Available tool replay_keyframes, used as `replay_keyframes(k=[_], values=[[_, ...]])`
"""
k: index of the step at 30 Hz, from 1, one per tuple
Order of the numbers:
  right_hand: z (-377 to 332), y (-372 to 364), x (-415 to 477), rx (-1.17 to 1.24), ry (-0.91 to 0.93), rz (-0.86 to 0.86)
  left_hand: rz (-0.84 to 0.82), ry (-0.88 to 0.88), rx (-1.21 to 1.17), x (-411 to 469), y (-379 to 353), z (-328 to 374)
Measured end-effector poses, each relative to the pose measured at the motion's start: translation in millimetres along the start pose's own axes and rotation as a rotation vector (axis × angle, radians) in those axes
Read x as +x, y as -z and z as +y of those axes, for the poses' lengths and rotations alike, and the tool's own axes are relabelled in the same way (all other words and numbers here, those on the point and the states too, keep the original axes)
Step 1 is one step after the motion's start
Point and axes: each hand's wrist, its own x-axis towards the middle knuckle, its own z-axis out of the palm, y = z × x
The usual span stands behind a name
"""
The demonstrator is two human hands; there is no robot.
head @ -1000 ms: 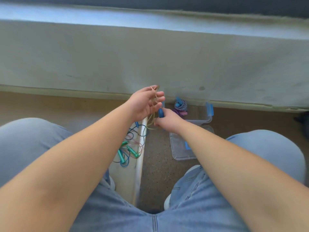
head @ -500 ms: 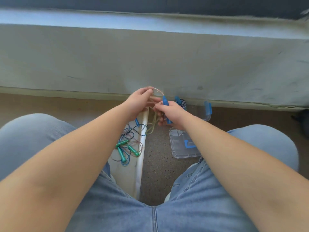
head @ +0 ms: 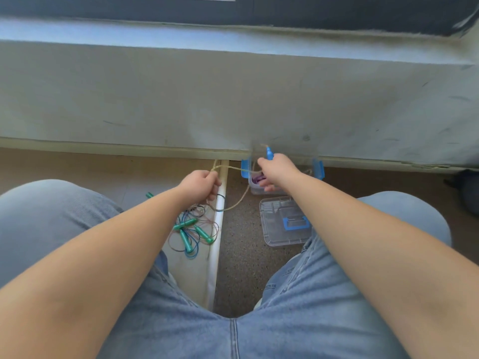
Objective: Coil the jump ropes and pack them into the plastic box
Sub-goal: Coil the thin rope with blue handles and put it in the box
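The clear plastic box sits on the speckled floor against the wall, its blue latches swung out. A purple coil shows inside. Its ribbed clear lid lies flat just nearer me. My right grip is curled round a blue handle, held over the box. My left grip is closed on the tan, twine-like rope. It stretches across toward my right grip and sags in a loop toward the floor. Thin green-handled ropes lie tangled on a pale mat beside my left arm.
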Motion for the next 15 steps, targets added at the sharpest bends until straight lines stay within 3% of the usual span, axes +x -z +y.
replay_keyframes(k=[4,6,9,12,15], values=[[8.1,-8.4,-13.1,-0.108,-0.076,-0.222,-0.051,0.034,-0.375,0.9,0.3,25.6],[6.4,-13.1,-14.0,-0.140,-0.051,-0.224,-0.084,0.037,-0.487,1.3,0.9,39.7],[0.5,-16.1,-11.0,-0.022,-0.042,-0.175,-0.042,-0.065,-0.344,6.8,4.3,51.1],[-1.4,-14.5,-7.9,0.137,0.003,-0.236,0.009,-0.171,-0.147,8.6,8.7,53.3],[0.0,-21.0,-8.7,0.061,0.108,-0.327,-0.008,-0.190,-0.310,7.5,8.6,57.2]])
